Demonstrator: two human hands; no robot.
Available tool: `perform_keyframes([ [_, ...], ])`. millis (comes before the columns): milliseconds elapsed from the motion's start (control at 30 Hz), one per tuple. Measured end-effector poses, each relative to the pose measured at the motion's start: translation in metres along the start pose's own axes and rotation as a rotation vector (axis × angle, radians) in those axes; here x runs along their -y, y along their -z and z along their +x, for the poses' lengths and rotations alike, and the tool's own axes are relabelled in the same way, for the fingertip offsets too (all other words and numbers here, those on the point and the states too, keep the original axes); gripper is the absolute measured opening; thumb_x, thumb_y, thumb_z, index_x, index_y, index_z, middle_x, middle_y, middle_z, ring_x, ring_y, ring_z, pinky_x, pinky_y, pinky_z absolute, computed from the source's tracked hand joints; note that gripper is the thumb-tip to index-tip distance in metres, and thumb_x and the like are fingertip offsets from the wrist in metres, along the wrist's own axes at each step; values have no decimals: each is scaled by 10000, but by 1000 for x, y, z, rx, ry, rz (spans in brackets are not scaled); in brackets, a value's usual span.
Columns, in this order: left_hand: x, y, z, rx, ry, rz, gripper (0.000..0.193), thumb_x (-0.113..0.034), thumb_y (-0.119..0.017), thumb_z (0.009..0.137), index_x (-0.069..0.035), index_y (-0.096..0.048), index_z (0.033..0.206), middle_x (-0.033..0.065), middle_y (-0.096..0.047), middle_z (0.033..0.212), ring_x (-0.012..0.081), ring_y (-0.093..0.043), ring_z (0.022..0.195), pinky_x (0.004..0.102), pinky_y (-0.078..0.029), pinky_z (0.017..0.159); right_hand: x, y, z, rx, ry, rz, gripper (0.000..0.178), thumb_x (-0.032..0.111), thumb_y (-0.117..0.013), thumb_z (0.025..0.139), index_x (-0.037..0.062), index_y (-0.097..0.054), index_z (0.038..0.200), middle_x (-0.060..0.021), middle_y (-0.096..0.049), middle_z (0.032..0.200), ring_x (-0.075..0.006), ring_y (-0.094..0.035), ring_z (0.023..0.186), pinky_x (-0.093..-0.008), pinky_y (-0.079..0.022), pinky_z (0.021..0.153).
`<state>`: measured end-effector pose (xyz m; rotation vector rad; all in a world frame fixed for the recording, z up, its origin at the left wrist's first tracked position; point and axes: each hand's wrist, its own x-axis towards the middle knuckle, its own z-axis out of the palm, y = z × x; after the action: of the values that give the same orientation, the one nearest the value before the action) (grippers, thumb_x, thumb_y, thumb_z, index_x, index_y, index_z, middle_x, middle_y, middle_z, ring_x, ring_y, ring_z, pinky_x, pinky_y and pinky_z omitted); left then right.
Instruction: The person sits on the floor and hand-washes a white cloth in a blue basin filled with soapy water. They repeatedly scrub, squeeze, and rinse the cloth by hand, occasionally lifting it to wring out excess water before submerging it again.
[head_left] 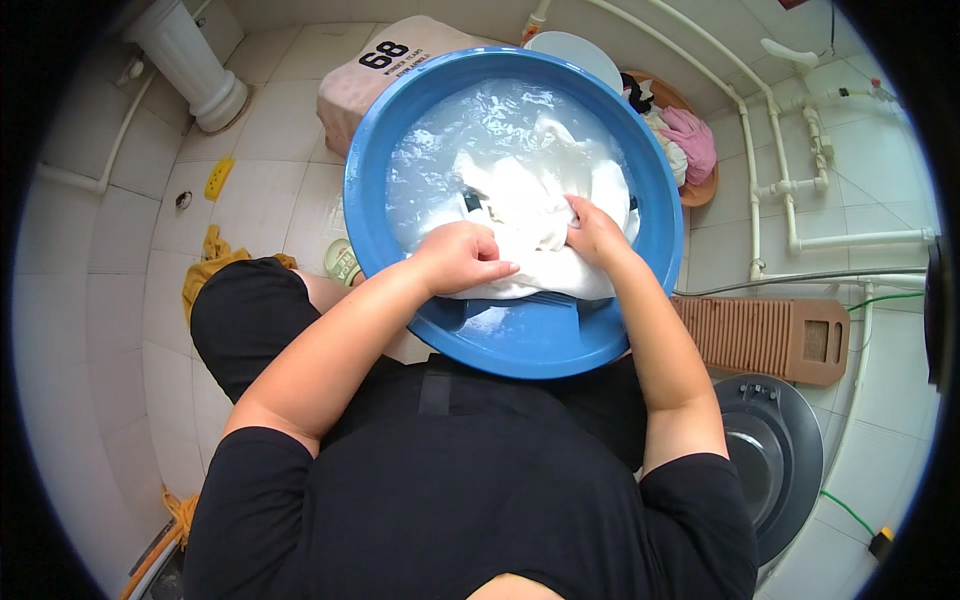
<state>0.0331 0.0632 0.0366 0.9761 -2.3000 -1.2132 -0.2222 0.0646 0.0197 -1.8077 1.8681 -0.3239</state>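
A large blue basin (364, 200) of cloudy water is tilted in front of me. In its near half lies a wet, bunched white garment (525, 205) with a dark patch, partly under water. My left hand (462, 258) rests on the garment's near left side, fingers curled into it and thumb stretched over the cloth. On the right, my right hand (597, 233) pinches a fold between thumb and fingers; some fingertips are hidden in the cloth. Under the garment's near edge, a blue ridged ledge (520, 303) of the basin shows.
A brown washboard (760, 335) lies at the right, above a grey basin (800, 450). Beyond the blue basin are a pink printed cloth cover (345, 95) and an orange tub (703, 188) of clothes. White pipes (752, 180) line the right wall. A yellow cloth (208, 270) lies left.
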Motion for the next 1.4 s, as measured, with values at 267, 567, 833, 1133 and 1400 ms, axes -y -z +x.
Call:
perform_keyframes([
  [267,-18,0,4,-65,223,43,432,-378,-663,717,-74,-577,1012,119,-605,904,260,-600,824,356,-471,723,28,59,-32,415,1,246,276,247,-685,713,2,-615,819,-56,-585,693,-144,-542,663,-270,-440,631],
  [567,53,-28,78,-381,317,-591,348,-270,-572,820,-31,-519,1067,85,-580,1004,176,-545,888,313,-431,791,-40,-19,39,-52,43,-113,752,492,-669,684,91,-438,1277,-191,-436,1291,-267,-413,1200,-365,-357,956],
  [833,26,-40,80,-354,618,-15,785,-365,-678,692,22,-341,1286,263,-384,1272,358,-373,1209,375,-317,996,-30,-16,54,46,-454,53,821,548,-638,693,4,-417,1267,-216,-518,1188,-328,-534,1058,-367,-419,892],
  [1133,7,-21,80,-279,380,-1541,427,-388,-493,851,-21,-530,1065,140,-566,1059,268,-572,922,370,-457,851,58,-41,11,-345,44,512,549,232,-615,704,56,-437,1192,-172,-561,1077,-329,-561,966,-377,-451,816],
  [1400,34,-28,69,-179,395,-1485,348,-368,-422,902,-111,-542,1104,109,-584,1050,229,-564,953,370,-474,812,104,-37,-17,-481,546,19,299,291,-575,743,91,-556,965,-100,-570,879,-286,-583,770,-354,-479,660],
])
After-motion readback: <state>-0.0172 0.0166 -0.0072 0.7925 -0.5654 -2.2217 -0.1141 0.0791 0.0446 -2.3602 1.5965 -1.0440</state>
